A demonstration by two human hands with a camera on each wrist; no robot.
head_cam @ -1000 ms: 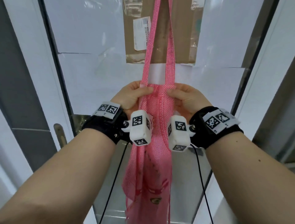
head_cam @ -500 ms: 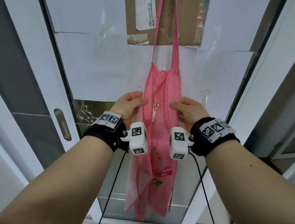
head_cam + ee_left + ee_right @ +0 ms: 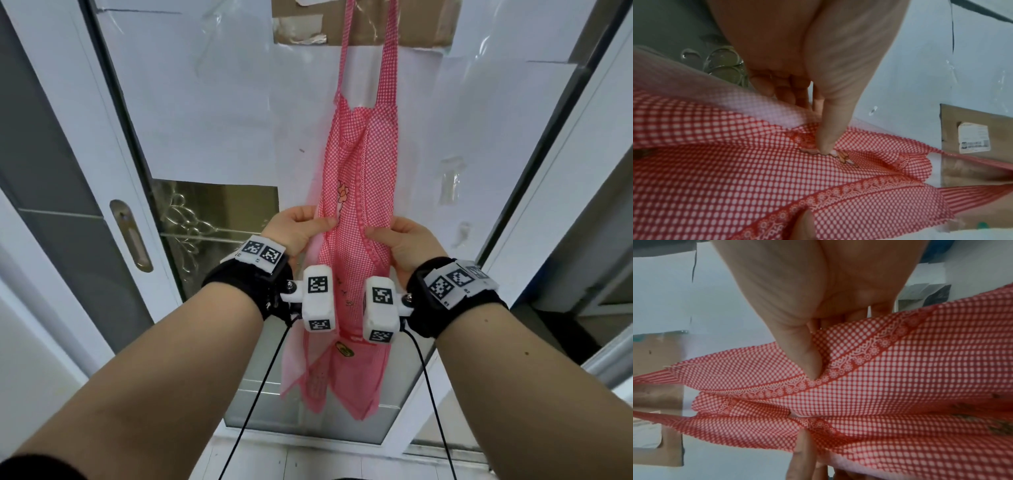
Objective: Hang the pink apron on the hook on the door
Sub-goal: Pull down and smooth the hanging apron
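The pink checked apron [image 3: 359,164] hangs down the white door [image 3: 212,113] by its neck strap [image 3: 388,51], which runs up out of the head view, so the hook is hidden. My left hand [image 3: 301,228] pinches the apron's left edge between thumb and fingers. My right hand [image 3: 400,240] pinches the right edge at the same height. The left wrist view shows the thumb [image 3: 828,129] pressed on the apron [image 3: 735,178] cloth. The right wrist view shows the thumb [image 3: 807,356] pressed on the apron [image 3: 920,378] by its patterned trim.
A brown cardboard patch [image 3: 308,24] is taped at the top of the door. A brass recessed handle [image 3: 132,236] sits in the left door frame. A patterned glass pane [image 3: 212,219] lies left of the apron. A dark frame edge [image 3: 548,137] runs down the right.
Both hands have slid down the apron from its bib top to its middle. The view has dropped, so more of the hanging apron shows above the hands.
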